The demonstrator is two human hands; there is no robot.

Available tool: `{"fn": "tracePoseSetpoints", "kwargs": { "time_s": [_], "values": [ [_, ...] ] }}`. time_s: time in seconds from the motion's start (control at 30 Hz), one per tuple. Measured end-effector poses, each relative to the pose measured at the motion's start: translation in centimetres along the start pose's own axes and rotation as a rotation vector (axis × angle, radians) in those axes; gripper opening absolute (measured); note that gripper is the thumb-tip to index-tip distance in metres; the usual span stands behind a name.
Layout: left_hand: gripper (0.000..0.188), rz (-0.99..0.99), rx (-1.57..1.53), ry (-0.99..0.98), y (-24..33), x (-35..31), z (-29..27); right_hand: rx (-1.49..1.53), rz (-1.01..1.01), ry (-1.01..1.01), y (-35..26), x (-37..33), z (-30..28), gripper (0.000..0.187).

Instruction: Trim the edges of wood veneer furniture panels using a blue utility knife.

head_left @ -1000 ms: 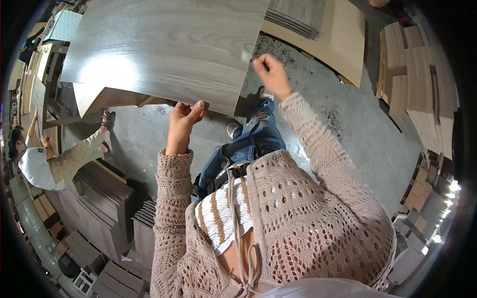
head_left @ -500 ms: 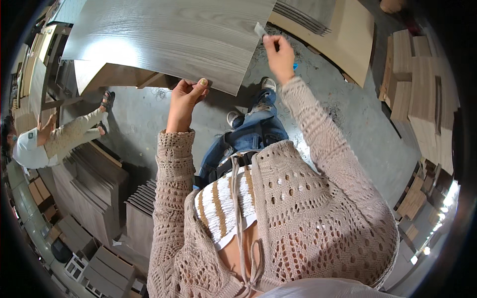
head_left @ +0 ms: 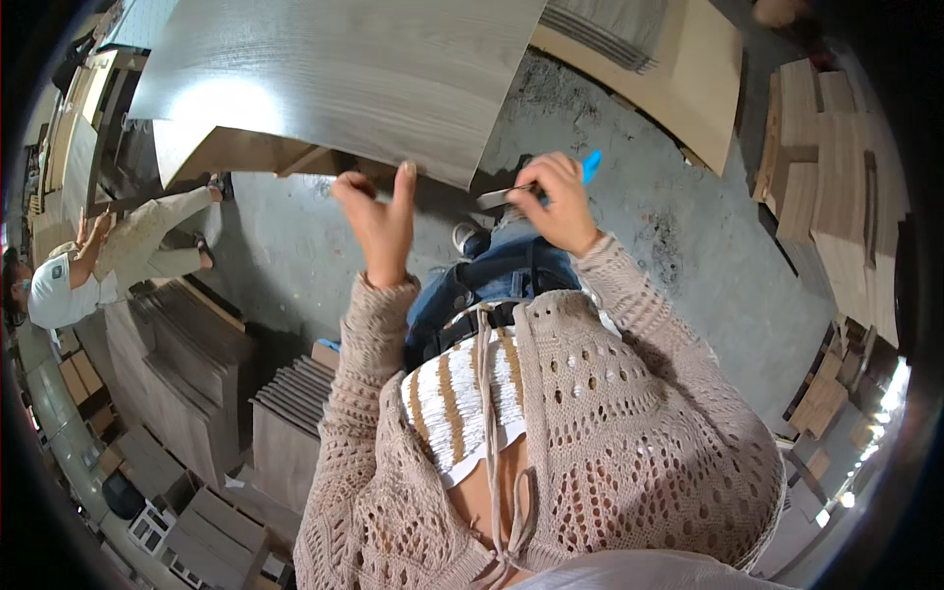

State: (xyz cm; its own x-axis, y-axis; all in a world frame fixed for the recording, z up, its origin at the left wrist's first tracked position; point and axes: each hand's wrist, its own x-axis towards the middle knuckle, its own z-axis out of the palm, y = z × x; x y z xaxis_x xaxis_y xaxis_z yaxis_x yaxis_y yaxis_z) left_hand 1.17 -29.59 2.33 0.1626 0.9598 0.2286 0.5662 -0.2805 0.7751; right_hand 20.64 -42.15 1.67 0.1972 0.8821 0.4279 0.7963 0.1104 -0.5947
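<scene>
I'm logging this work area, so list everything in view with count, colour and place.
large panel: one, grey, top centre
thin panels: one stack, grey, upper right
board: one, tan, beneath thin panels
wood stacks: several, brown, right
panel stacks: several, grey, lower left
lights: several, white, right rim
floor: one, grey, middle
co-worker: one, white top, left
blade tool: one, pale with blue end, gripped near centre
cardigan: one, beige, bottom
jeans: one pair, blue, centre
left hand: one, near large panel's lower edge
right hand: one, around blade tool
</scene>
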Motion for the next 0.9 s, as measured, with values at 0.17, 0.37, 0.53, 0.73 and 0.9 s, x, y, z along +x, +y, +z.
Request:
{"fn": "tracePoseSetpoints", "kwargs": {
  "time_s": [0.17, 0.37, 0.53, 0.73, 0.9],
  "values": [
    [0.047, 0.648, 0.205, -0.111, 4.6, -1.3, -0.8, 1.005, 0.98, 0.177, 6.3, -2.5, -3.5, 0.034],
    [0.037, 0.756, 0.255, -0.287, 4.1, -0.1, 1.1, 1.788, 1.388, 0.132, 8.7, -2.9, -4.3, 0.05],
    [0.034, 0.821, 0.095, -0.392, 3.5, 0.2, -0.6, 1.602, 1.472, 0.05, 8.2, -3.5, -1.6, 0.055],
    [0.01, 0.742, 0.046, -0.362, 3.7, -1.6, -1.6, 1.303, 1.37, -0.332, 11.4, -4.3, 2.6, 0.045],
    [0.011, 0.625, -0.09, -0.304, 5.8, -1.1, -0.9, 1.436, 1.402, -0.129, 12.6, 3.9, -0.4, 0.026]
  ]
}}
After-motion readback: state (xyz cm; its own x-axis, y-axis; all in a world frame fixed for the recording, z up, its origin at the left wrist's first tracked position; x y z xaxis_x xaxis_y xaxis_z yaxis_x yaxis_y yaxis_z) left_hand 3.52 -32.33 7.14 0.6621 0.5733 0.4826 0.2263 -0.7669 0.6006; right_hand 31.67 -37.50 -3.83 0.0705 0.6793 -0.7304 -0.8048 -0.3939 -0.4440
